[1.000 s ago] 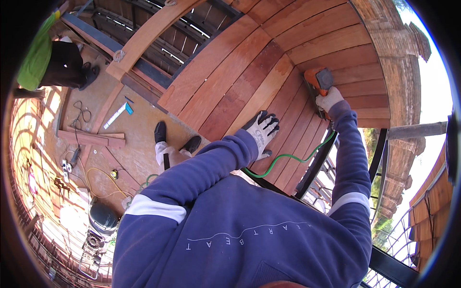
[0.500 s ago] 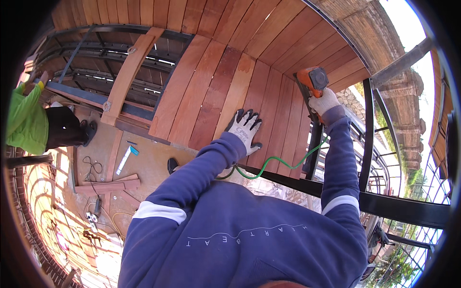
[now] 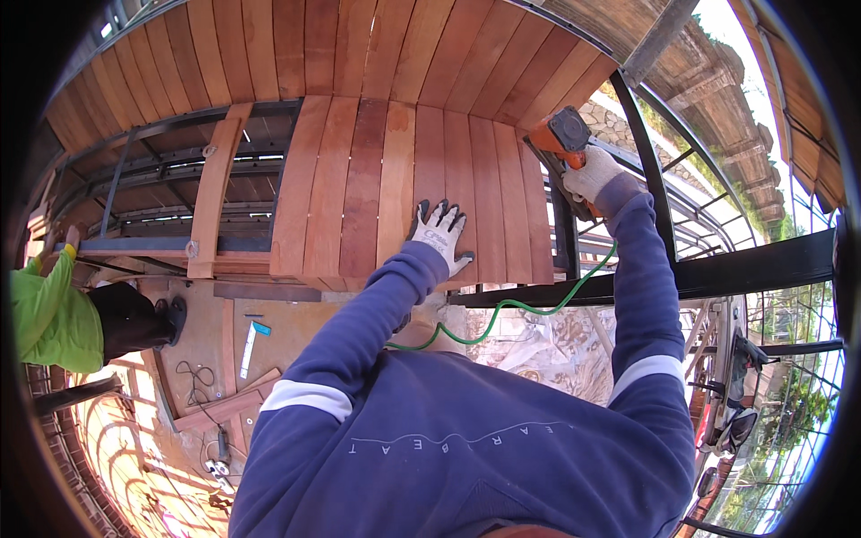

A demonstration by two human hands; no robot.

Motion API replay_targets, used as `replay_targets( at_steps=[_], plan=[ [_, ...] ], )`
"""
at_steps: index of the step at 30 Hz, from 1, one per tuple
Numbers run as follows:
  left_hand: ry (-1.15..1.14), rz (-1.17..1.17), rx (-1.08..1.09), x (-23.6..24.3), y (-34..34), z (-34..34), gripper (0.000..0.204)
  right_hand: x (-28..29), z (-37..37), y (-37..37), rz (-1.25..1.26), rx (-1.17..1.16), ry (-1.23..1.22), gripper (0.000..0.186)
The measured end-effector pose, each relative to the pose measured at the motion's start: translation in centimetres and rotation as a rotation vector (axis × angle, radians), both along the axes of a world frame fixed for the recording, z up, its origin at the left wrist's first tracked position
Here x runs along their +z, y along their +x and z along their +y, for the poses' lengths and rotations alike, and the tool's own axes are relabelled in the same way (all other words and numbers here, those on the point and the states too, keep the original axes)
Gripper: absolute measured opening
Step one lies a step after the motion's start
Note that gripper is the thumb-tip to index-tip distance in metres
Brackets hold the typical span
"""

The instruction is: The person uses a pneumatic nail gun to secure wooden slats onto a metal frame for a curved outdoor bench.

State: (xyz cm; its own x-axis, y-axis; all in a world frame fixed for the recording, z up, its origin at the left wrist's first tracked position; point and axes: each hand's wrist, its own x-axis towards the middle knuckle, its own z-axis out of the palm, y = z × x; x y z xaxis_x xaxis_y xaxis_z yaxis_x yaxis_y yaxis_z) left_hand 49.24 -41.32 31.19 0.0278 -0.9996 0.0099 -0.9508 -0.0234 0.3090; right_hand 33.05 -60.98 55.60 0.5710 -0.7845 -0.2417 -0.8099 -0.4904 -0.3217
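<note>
The left hand (image 3: 439,235), in a white work glove, is laid flat on the wooden boards (image 3: 421,188) with the palm down and the fingers spread apart and pointing away from the body; nothing is gripped by it. The left arm is stretched forward in a blue sleeve, bent only slightly at the elbow, and the wrist lies level with the boards. The right hand (image 3: 594,176), also gloved in white, is raised farther forward and to the right, and its fingers are clamped around the handle of an orange power tool (image 3: 560,143). The tool is held at the right edge of the boards, close to a dark metal post (image 3: 647,170); whether its nose touches the wood cannot be told. The right arm is extended almost straight, with the elbow dropped a little and the forearm rising toward the tool. A green hose (image 3: 529,309) is seen running from beneath the right forearm, across in front of a black metal beam (image 3: 744,269), and down behind the left arm. The boards are set side by side as a reddish-brown panel, well lit by the sun, with an unboarded metal frame (image 3: 161,179) to their left. At the far left edge, another person in a bright yellow-green shirt (image 3: 49,318) is seen, well apart from both hands.
</note>
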Motion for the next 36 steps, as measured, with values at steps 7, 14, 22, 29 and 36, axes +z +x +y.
replay_targets(
  at_steps=[7, 14, 22, 29, 36],
  plan=[
    [-0.009, 0.012, 0.066, -0.4, -3.3, -2.0, 0.084, -0.3, -1.8, 3.4, 0.170, 0.298, -0.245, 0.032],
    [0.067, 0.031, 0.119, 1.3, -4.4, -1.9, 0.077, -4.1, -7.0, 8.1, 0.193, 0.238, -0.067, 0.026],
    [0.108, -0.017, 0.127, 1.2, -4.7, -1.8, 0.072, -8.1, -11.5, 9.7, 0.181, 0.289, -0.063, 0.026],
    [0.097, 0.020, 0.138, 1.1, -4.5, -1.8, 0.072, -10.6, -14.5, 10.3, 0.146, 0.304, -0.008, 0.029],
    [0.114, 0.021, 0.133, 0.9, -4.5, -1.8, 0.072, -12.7, -17.2, 9.9, 0.140, 0.269, 0.041, 0.038]
  ],
)
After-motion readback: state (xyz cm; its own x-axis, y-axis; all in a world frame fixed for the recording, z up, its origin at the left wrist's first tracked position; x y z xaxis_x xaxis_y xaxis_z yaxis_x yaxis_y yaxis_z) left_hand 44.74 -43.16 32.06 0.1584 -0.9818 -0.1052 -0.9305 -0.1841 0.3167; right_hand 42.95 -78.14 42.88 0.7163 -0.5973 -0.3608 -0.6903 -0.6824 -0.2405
